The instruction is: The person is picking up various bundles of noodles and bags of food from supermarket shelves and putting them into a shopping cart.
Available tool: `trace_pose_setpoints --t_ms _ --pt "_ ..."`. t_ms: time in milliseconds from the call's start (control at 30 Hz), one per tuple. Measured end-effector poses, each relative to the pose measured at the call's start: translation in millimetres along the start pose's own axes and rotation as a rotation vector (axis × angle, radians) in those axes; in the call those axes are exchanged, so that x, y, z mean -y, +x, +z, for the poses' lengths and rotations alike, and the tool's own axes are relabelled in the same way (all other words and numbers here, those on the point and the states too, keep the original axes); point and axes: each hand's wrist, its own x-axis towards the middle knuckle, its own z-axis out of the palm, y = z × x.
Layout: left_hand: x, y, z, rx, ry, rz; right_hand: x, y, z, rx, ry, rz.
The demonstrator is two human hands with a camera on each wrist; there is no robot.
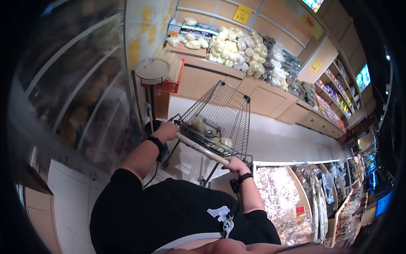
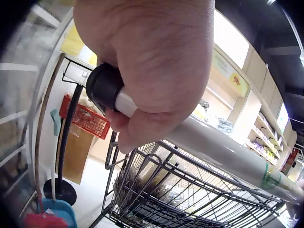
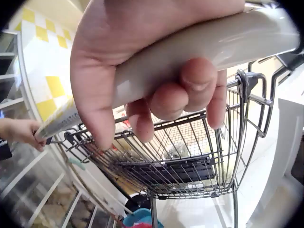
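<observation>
A wire shopping cart [image 1: 228, 112] stands in front of the person, several bagged items [image 1: 203, 127] lying in its basket. The left hand [image 1: 168, 131] grips the left end of the pale handle bar [image 1: 198, 147], beside a black end cap [image 2: 105, 86] in the left wrist view. At the bar's right end is the right hand [image 1: 237, 164]; in the right wrist view its fingers [image 3: 169, 100] curl round the bar [image 3: 156, 69]. Both wrists wear black bands.
Glass-door cabinet [image 1: 76, 84] along the left; round-topped stand [image 1: 152, 70] and red crate [image 1: 171, 86] near it. A counter of bagged goods [image 1: 241, 48] runs across ahead. Packaged goods in bins [image 1: 277, 186] are at the right. A blue dustpan [image 2: 59, 212] is on the floor at left.
</observation>
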Motion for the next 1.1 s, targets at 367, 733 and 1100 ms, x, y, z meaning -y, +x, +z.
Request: trace_pose_setpoints --t_ms 367,733,1100 --pt "-48 -145 40 -0.051 -0.069 -0.234 4 -105 84 -0.013 -0.106 -0.082" --pt "-78 -304 72 0.039 -0.066 -0.182 11 -220 170 0.058 -0.092 -0.139" --pt "-43 -429 110 0.001 -0.068 -0.056 64 -316 282 -0.034 -0.033 -0.011"
